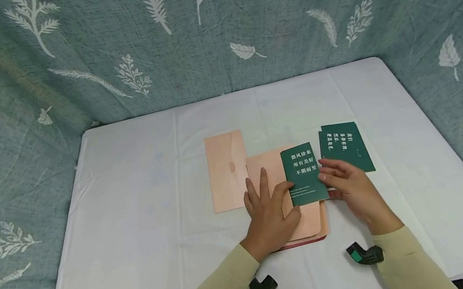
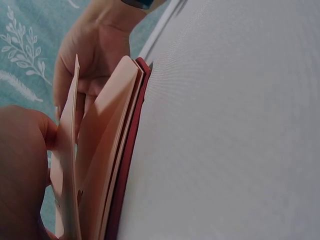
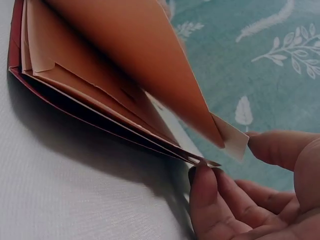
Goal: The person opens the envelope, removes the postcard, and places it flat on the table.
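Note:
A green card (image 1: 305, 173) with white Chinese lettering lies over a peach paper booklet (image 1: 312, 222) with a red cover (image 2: 131, 150). My right hand (image 1: 352, 186) pinches the card at its right edge. In the right wrist view the thumb (image 3: 280, 147) meets a pale corner beside a raised peach leaf (image 3: 135, 55), with fingertips (image 3: 204, 175) at the lower layers' edge. My left hand (image 1: 266, 214) rests spread over the booklet, its index fingertip at the card's left edge. The left wrist view shows its fingers against the raised leaf.
A peach envelope (image 1: 227, 175) lies left of the booklet, partly under it. Other green cards (image 1: 347, 152) overlap to the right. All are on a white-covered table (image 1: 129, 180); a blue-green leaf-print curtain (image 1: 201, 59) hangs behind and at the sides.

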Demonstrator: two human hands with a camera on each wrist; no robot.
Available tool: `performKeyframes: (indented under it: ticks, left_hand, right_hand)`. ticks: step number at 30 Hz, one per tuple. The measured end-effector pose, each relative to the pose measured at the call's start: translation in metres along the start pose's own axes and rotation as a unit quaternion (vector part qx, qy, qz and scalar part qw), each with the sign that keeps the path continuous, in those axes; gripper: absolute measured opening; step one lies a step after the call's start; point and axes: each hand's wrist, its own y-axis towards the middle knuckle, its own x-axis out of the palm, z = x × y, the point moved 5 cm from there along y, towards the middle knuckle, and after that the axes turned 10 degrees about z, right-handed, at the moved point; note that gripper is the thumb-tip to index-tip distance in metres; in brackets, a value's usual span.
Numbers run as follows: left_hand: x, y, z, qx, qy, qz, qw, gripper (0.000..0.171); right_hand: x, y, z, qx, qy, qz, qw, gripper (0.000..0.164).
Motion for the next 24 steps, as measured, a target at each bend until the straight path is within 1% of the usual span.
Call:
performKeyframes:
  ticks: [4,9,15,24]
  left_hand:
    - [0.000,0.000,0.000,0.001,-0.003,0.001,1.0000,0.052]
    - [0.000,0.000,0.001,0.004,-0.007,0.003,1.0000,0.051]
    - [-0.001,-0.001,0.001,0.000,-0.002,0.002,1.0000,0.051]
    - [0.000,0.000,0.002,0.003,0.002,0.004,1.0000,0.050]
  right_hand:
    - [0.001,0.001,0.002,-0.003,-0.010,-0.002,1.000,0.057]
    - [0.001,0.000,0.001,-0.012,-0.026,-0.001,1.000,0.051]
    - [0.002,-0.001,-0.001,-0.013,-0.023,-0.002,1.000,0.048]
    - [-0.009,0.000,-0.001,-0.011,-0.024,0.010,1.000,0.049]
